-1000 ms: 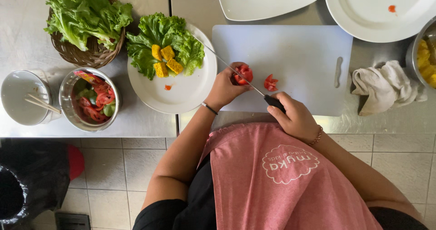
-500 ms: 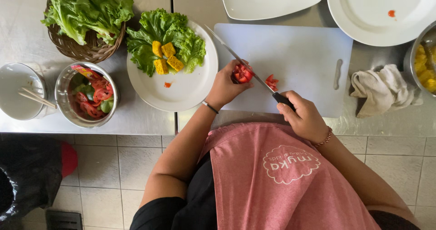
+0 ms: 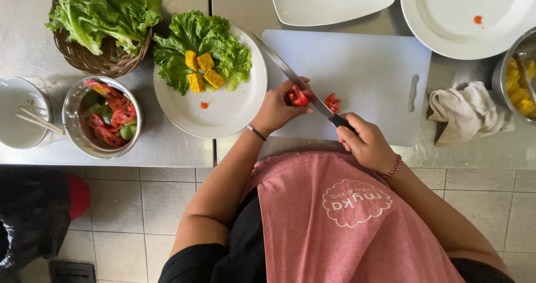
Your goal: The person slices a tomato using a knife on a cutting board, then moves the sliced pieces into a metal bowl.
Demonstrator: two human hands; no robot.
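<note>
1. Red tomato [image 3: 297, 97] is held down on the white cutting board [image 3: 368, 65] by the left hand [image 3: 277, 108], whose fingers [image 3: 293, 86] are curled together over its top and near side.
2. A cut-off red piece [image 3: 333, 102] lies on the board just to the right of the blade, apart from the held tomato.
3. A long knife [image 3: 290, 77] is gripped by the right hand [image 3: 365, 142], with the fingers wrapped tight around the dark handle; the blade is laid diagonally between the held tomato and the loose piece, its tip pointing toward the plate.
4. A white plate [image 3: 229, 112] with lettuce and yellow cubes is seen left of the board, touching its edge.
5. A metal bowl [image 3: 72, 112] of tomato slices and a woven basket [image 3: 92, 59] of lettuce are set farther left.
6. A crumpled cloth [image 3: 466, 112] is seen right of the board.
</note>
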